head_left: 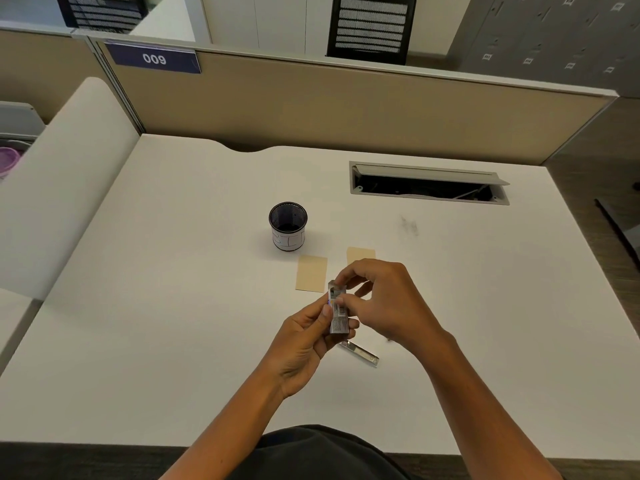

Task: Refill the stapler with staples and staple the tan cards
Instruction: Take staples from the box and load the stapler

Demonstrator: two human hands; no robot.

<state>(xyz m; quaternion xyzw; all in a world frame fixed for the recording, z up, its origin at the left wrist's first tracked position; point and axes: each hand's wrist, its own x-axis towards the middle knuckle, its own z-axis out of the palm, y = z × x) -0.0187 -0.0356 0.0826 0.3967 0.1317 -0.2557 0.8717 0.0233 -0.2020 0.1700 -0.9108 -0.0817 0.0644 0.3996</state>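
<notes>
My left hand (pixel 304 341) grips a small staple box (pixel 338 317) upright above the white desk (pixel 173 306). My right hand (pixel 384 299) pinches the box's open top end with fingertips and thumb. Under the hands a silver stapler (pixel 362 353) lies flat on the desk, partly hidden by my left fingers. Two tan cards lie beyond the hands: one (pixel 311 273) to the left in full view, the other (pixel 360 255) half covered by my right hand.
A black mesh pen cup (pixel 288 226) stands behind the cards. An open cable tray (pixel 429 185) is set into the desk at the back right. A beige partition (pixel 346 109) runs along the far edge, with a white side panel (pixel 62 188) on the left.
</notes>
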